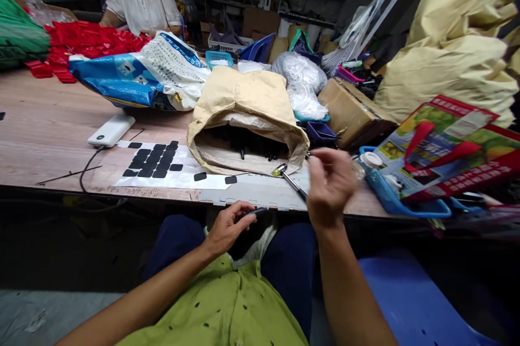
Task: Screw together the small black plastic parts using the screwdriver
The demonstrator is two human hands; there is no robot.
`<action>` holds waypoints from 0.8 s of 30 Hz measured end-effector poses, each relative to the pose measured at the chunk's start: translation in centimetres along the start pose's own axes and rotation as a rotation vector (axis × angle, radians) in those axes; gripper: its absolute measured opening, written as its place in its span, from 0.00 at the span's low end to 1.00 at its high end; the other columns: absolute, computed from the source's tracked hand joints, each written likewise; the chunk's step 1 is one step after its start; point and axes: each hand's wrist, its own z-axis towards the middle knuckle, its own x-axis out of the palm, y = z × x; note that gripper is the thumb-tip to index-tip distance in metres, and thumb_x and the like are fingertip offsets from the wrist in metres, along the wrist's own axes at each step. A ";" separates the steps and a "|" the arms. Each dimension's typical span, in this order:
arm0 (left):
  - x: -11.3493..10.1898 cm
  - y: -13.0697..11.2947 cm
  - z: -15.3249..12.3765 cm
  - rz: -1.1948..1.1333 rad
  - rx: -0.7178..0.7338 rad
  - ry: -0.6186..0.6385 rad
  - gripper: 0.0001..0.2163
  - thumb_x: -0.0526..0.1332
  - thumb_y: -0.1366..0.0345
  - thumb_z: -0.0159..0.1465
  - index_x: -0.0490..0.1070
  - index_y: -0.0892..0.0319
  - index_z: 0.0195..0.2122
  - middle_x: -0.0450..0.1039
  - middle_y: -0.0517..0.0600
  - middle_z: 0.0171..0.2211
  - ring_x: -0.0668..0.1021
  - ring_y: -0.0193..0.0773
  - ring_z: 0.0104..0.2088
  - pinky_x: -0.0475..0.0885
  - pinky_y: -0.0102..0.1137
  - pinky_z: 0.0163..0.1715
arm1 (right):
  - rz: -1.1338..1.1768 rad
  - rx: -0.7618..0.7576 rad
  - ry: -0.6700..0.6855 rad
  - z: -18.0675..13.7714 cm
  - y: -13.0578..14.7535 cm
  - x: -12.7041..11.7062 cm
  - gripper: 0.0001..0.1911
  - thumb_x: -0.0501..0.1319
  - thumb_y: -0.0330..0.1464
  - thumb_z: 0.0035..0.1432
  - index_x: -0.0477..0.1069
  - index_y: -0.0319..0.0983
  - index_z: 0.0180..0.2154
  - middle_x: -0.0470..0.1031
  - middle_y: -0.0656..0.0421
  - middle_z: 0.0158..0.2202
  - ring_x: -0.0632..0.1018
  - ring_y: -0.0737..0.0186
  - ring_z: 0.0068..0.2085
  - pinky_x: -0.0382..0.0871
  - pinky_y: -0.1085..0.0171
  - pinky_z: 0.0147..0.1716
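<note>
My left hand point(229, 227) is over my lap at the table's front edge. Its thumb and fingers close on a small, slim dark piece point(257, 211). Raised over the table to the right is my right hand point(331, 183), with thumb and forefinger pinched together. A tiny dark bit shows at those fingertips, too small to name. Beside this hand lies a small hammer point(283, 170) with a yellowish face; the end of its handle is hidden behind my wrist. A tan sack point(244, 91) faces me with its mouth open and dark pieces inside.
Black rounded stickers point(152, 159) sit on a white sheet, left. Behind are a white power bank point(111, 130) with a cable, a blue-white bag point(134, 75) and red pieces point(93, 37). A blue tray point(390, 200) and red gift bag point(450, 145) stand right. Another person point(142, 7) sits opposite.
</note>
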 end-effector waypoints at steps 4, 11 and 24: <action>0.4 4.1 -1.7 -0.274 -0.278 -0.059 0.25 0.72 0.48 0.54 0.72 0.61 0.45 0.81 0.55 0.35 0.77 0.34 0.26 0.71 0.29 0.27 | -0.368 0.226 0.277 -1.5 -5.4 3.4 0.12 0.57 0.30 0.62 0.76 0.37 0.44 0.76 0.51 0.42 0.74 0.55 0.45 0.68 0.58 0.47; -0.5 9.5 -0.4 -0.367 -0.496 -0.113 0.16 0.68 0.59 0.60 0.71 0.63 0.45 0.82 0.58 0.40 0.79 0.32 0.27 0.71 0.26 0.27 | -0.756 0.156 0.407 -5.4 -8.1 6.7 0.13 0.55 0.35 0.67 0.73 0.38 0.47 0.72 0.49 0.45 0.69 0.51 0.47 0.58 0.58 0.43; -0.3 12.1 1.7 0.274 -0.569 -0.045 0.08 0.69 0.62 0.53 0.78 0.57 0.33 0.72 0.45 0.20 0.76 0.40 0.27 0.67 0.31 0.28 | -0.791 0.112 0.390 -5.4 -8.0 6.5 0.10 0.56 0.34 0.67 0.72 0.39 0.47 0.72 0.52 0.43 0.69 0.53 0.45 0.54 0.59 0.40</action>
